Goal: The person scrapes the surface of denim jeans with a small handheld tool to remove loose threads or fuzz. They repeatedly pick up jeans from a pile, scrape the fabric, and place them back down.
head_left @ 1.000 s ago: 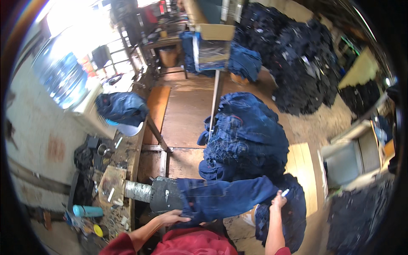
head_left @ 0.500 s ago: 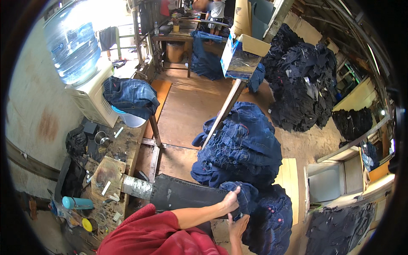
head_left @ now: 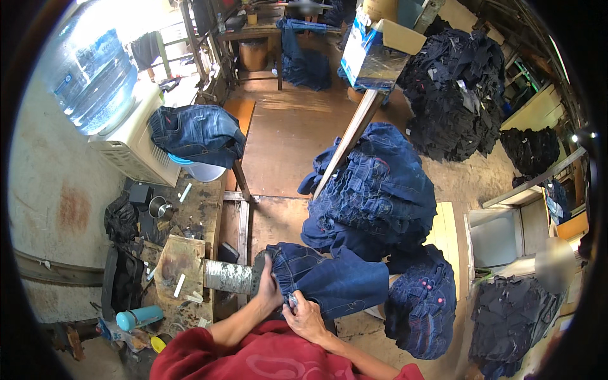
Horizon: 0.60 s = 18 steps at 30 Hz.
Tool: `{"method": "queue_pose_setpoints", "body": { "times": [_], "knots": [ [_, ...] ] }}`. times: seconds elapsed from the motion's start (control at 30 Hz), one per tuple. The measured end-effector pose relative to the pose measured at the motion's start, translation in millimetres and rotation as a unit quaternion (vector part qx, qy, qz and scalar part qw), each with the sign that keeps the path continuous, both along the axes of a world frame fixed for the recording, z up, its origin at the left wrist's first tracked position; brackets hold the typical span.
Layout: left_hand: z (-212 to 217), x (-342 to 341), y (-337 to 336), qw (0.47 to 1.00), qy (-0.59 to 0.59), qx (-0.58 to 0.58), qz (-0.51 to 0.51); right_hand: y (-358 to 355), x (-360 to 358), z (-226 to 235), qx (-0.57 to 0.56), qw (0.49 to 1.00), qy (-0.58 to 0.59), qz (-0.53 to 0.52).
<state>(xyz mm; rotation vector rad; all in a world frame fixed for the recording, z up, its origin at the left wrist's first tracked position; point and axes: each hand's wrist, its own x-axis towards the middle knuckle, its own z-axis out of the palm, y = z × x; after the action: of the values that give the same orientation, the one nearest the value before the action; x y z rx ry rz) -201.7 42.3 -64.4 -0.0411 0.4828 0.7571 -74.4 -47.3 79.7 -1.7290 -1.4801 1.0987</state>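
Observation:
A pair of dark blue jeans [head_left: 339,278] with a gathered waistband is drawn over the long black padded board [head_left: 258,269], covering most of it. At the waistband's left edge, my left hand [head_left: 270,290] grips the cloth, its fingers pointing up along the board. My right hand [head_left: 305,318] is closed on the near side of the waistband, with a small pale bluish piece showing at its fingertips that is too small to name. The board's silvery wrapped end [head_left: 229,277] reaches left to a wooden block [head_left: 179,269] on the workbench.
A heap of jeans [head_left: 373,196] rises beyond the board, beside a slanting wooden post [head_left: 348,142]. More jeans [head_left: 421,304] lie at right. The stained workbench [head_left: 199,225] carries a metal mug [head_left: 159,208] and a turquoise bottle [head_left: 140,318]. Black garments [head_left: 453,95] are piled far right.
The jeans have come leftward along the black board and now cover most of it. Both hands have moved left with the waistband and spread apart. The view has shifted slightly.

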Motion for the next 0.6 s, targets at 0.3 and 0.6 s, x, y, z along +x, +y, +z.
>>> {"method": "queue_pose_setpoints", "body": {
  "times": [0.3, 0.6],
  "knots": [
    [19, -92, -22, 0.679, 0.247, 0.472, -0.505, -26, 43, 42, -0.079, 0.995, 0.046, -0.047],
    [152, -128, 85, 0.4, 0.766, 0.403, -0.302, -63, 85, 2, -0.089, 0.976, -0.084, -0.181]
  ]
}}
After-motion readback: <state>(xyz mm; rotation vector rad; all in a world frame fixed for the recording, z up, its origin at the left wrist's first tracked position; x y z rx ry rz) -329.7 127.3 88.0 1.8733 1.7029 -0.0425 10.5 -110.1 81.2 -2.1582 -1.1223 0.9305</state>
